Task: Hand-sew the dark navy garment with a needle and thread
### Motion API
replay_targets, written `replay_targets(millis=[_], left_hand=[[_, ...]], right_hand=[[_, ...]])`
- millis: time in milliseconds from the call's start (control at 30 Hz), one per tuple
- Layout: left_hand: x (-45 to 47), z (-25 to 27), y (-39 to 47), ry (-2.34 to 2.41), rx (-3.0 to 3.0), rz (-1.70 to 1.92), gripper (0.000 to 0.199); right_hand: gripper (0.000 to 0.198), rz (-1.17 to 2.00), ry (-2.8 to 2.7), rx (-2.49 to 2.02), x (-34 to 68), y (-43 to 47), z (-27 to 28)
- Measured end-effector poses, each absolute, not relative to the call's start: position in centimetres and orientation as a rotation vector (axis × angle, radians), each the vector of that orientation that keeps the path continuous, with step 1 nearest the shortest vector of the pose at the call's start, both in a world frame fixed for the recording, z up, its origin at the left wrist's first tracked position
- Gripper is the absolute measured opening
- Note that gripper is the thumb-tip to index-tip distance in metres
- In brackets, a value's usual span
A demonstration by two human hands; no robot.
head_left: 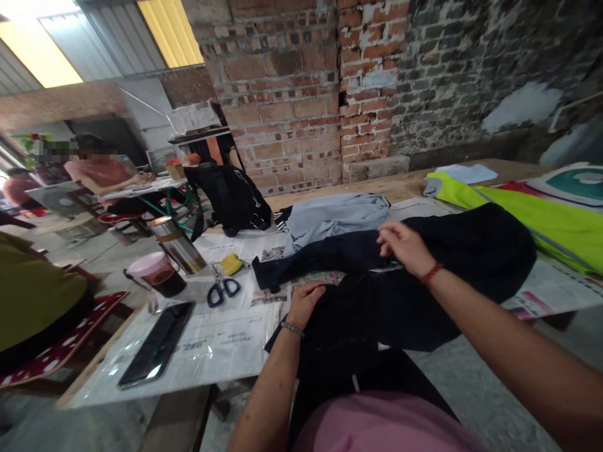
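Note:
A dark navy garment lies spread over the front of the table and hangs down onto my lap; whether it is trousers I cannot tell. My left hand grips its near left part, the fingers bent over the cloth edge. Above the middle of the garment my right hand is raised, with thumb and fingers pinched together. Anything in that pinch is too small to make out. To the left of my left hand lie scissors with dark blue handles and a small yellow object.
A phone, a lidded cup of dark liquid and a steel tumbler stand left on the newspaper-covered table. Behind are a black backpack and grey cloth. A neon vest and an iron lie right. People sit at left.

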State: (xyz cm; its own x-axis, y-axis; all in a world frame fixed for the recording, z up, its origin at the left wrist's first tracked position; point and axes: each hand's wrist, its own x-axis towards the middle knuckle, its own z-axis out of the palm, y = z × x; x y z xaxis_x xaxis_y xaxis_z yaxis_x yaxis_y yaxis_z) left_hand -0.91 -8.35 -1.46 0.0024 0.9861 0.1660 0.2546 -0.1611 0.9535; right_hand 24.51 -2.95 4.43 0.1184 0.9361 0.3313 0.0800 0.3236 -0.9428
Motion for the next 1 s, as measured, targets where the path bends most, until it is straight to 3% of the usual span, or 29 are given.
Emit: replay_targets(millis=[167, 300, 1000], left_hand=[[-1.1, -1.2, -8.5, 1.325, 1.485, 1.201, 0.014], [-1.1, -1.0, -8.6, 1.288, 1.436, 1.179, 0.013], [-0.8, -1.2, -8.6, 1.154, 1.356, 1.140, 0.021]], right_hand=[[0.021, 0.622, -2.159, -1.047, 17.9, -3.6, 1.6], [0.029, 0.542, -2.423, -1.011, 16.4, -3.7, 0.6], [0.022, 0.883, -2.218, -0.862, 16.6, -5.8, 0.1]])
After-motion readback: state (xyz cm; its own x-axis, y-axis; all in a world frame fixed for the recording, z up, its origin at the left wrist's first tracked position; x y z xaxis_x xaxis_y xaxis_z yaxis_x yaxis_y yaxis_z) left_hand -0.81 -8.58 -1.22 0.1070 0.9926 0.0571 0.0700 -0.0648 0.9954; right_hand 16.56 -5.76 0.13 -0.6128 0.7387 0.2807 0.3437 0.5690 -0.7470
